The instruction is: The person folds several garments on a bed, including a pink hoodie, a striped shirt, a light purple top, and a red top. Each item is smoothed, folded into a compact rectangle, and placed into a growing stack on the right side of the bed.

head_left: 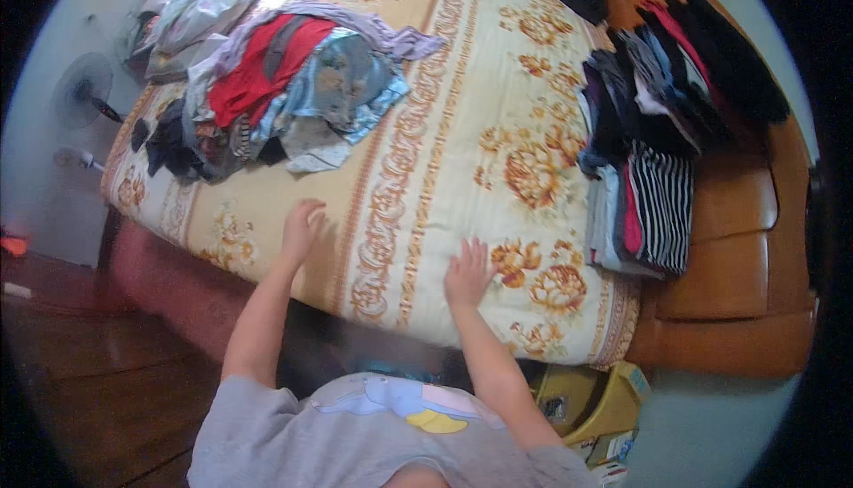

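Observation:
My right hand (469,273) is spread flat on the floral bedspread (449,177), close to its brown flowers, with nothing in it. Farther left, my left hand (304,226) is over the near part of the bed, empty, its fingers loosely bent and apart; whether it touches the cloth I cannot tell. Beyond it lies a loose heap of clothes, with a red garment (253,70), a shiny light blue garment (346,84) and a lilac one (391,37). Stacked folded clothes stand to the right of my right hand, a black-and-white striped garment (662,208) nearest.
A wooden headboard (729,239) borders the bed on the right, with dark clothes (733,52) draped over it. White plastic bags (200,12) sit at the far left, near a fan (84,88). A yellow bin-like container (613,404) stands below the near right corner.

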